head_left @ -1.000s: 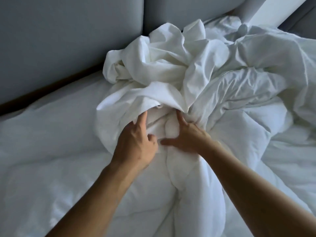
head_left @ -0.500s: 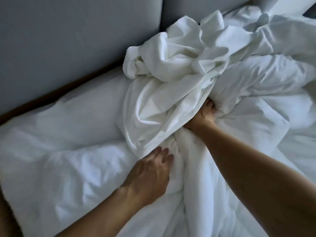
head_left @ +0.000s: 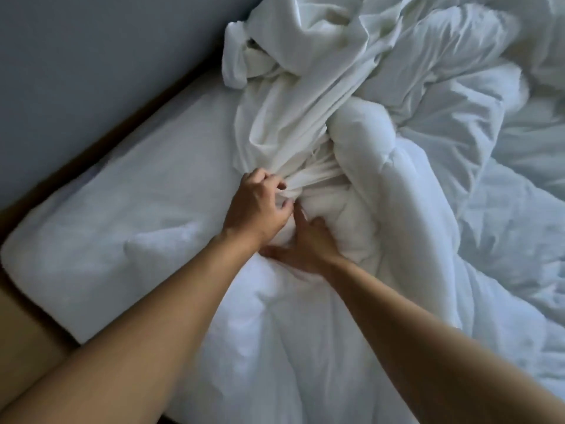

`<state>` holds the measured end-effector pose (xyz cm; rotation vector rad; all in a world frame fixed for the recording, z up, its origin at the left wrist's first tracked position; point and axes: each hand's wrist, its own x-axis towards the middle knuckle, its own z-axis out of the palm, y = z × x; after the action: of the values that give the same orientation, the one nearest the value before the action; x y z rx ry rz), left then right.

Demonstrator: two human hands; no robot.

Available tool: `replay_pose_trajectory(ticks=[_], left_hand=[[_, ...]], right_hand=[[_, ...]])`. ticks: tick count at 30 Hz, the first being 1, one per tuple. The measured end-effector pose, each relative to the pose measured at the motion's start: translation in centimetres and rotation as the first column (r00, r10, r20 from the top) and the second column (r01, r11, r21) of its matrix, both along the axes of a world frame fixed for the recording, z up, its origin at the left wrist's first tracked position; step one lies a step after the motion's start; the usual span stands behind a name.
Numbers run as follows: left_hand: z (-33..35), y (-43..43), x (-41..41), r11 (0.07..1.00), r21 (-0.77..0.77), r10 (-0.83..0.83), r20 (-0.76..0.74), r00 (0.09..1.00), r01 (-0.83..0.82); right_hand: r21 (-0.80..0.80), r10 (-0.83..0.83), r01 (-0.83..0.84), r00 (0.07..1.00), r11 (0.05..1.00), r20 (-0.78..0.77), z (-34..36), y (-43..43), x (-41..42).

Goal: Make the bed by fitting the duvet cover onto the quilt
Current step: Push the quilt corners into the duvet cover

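Just beyond the left hand (head_left: 255, 206), its fingers bunch the duvet cover (head_left: 284, 123).

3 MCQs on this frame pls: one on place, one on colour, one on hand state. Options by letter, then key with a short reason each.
1. Where does the headboard lie relative to the bedding pile?
A. To its left
B. To its right
C. Under it

2. What colour is the duvet cover?
A. Blue striped
B. White
C. Red

3. What is the left hand doing?
A. Hanging idle off the bed
B. Lying flat on the headboard
C. Holding bunched cover cloth in its grip

Key:
1 A: the grey panel fills the upper left.
2 B: cover and quilt are both white.
3 C: its fingers curl round gathered cloth, while the right hand presses on the quilt.
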<state>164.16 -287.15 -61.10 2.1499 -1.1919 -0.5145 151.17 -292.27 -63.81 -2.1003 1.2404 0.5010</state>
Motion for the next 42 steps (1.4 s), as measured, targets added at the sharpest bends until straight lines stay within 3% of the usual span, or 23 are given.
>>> replay_pose_trajectory(ticks=[3,5,6,7,9,19,23,28,32,37,39,42], left_hand=[[1.3,-1.9,1.4,0.984,0.039,0.173,0.068,0.982,-0.176],[1.2,-3.2,3.1,0.919,0.164,0.331,0.178,0.927,-0.359],[0.7,-3.5,4.0,0.878,0.266,0.386,0.095,0.918,-0.397],[0.0,-3.6,4.6,0.846,0.373,0.44,-0.083,0.894,-0.382],[-1.2,-3.4,4.9,0.833,0.489,0.492,-0.439,0.752,-0.259],[-3.3,-3.6,4.9,0.848,0.53,0.344,-0.521,0.781,-0.02],[-1.9,-2.8,5.9,0.813,0.582,0.403,-0.599,0.692,0.031],[-1.2,-2.3,5.3,0.841,0.54,0.403,-0.645,0.649,0.015],[-2.3,-2.1,4.9,0.838,0.541,0.428,-0.572,0.7,-0.069],[-3.6,-2.7,4.7,0.832,0.55,0.416,-0.54,0.731,-0.067],[-4.1,-3.1,5.0,0.835,0.542,0.437,-0.551,0.711,-0.093],[-3.9,-3.2,5.2,0.839,0.539,0.452,-0.619,0.642,-0.072]], right_hand=[[0.024,0.044,-0.044,0.999,0.999,-0.021,-0.7,-1.7,2.8],[0.045,0.015,-0.012,0.998,0.999,-0.065,-1.4,-1.8,2.7],[0.061,0.002,0.004,0.996,0.998,-0.093,-1.7,-1.6,2.5],[0.078,-0.007,0.017,0.992,0.997,-0.126,-2.0,-1.6,2.4],[0.107,-0.021,0.042,0.981,0.993,-0.193,-2.5,-1.8,2.5],[0.054,-0.088,0.095,0.988,0.994,-0.128,-1.6,-0.3,2.5],[0.027,-0.106,0.108,0.99,0.994,-0.091,-1.0,0.8,2.2],[0.014,-0.138,0.139,0.989,0.99,-0.058,-0.9,1.4,2.2],[0.082,-0.18,0.186,0.981,0.979,-0.079,-0.8,0.9,2.9],[0.278,-0.214,0.221,0.975,0.935,-0.056,-0.4,-1.6,4.5],[0.311,-0.202,0.183,0.979,0.933,0.032,-0.1,-2.3,4.8],[0.434,-0.414,0.339,0.906,0.835,0.089,0.3,-3.6,5.4]])
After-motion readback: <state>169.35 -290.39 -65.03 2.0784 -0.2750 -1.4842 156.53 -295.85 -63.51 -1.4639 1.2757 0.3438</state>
